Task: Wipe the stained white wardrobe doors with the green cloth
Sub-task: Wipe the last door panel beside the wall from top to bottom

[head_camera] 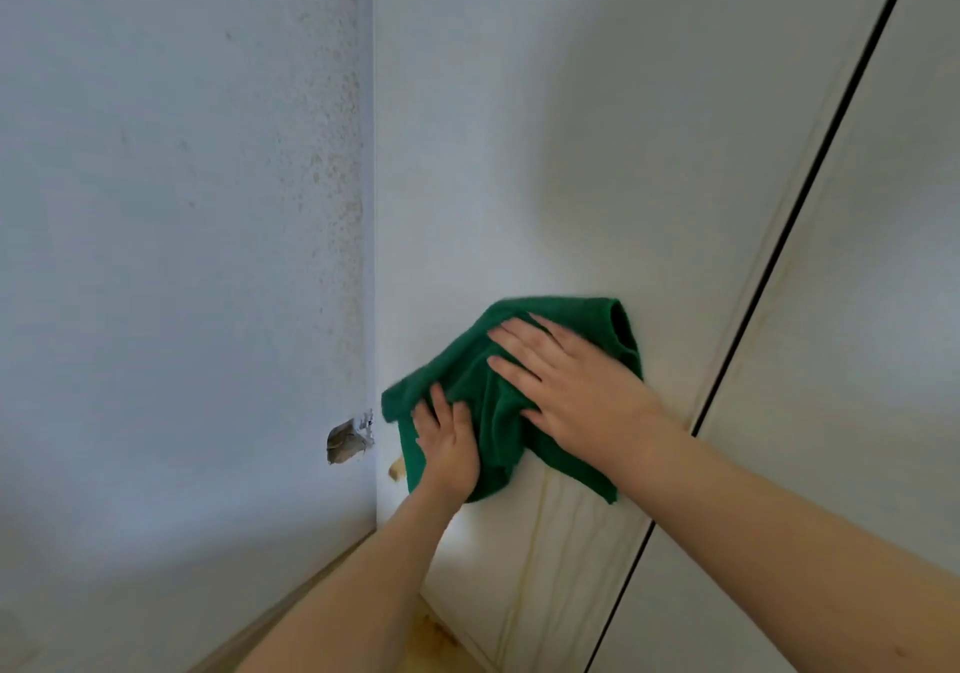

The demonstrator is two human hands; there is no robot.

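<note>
Pressing green cloth (470, 366) flat on white wardrobe door (597, 153) near its left edge: left hand (449, 446) & right hand (576, 386), fingers spread.

Soft dim daylight, bluish cast, broad faint shadows, wide-angle bending at edges

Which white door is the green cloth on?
The left wardrobe door, beside the wall; both hands press the green cloth there. The right door lies bare past the dark gap.
</note>
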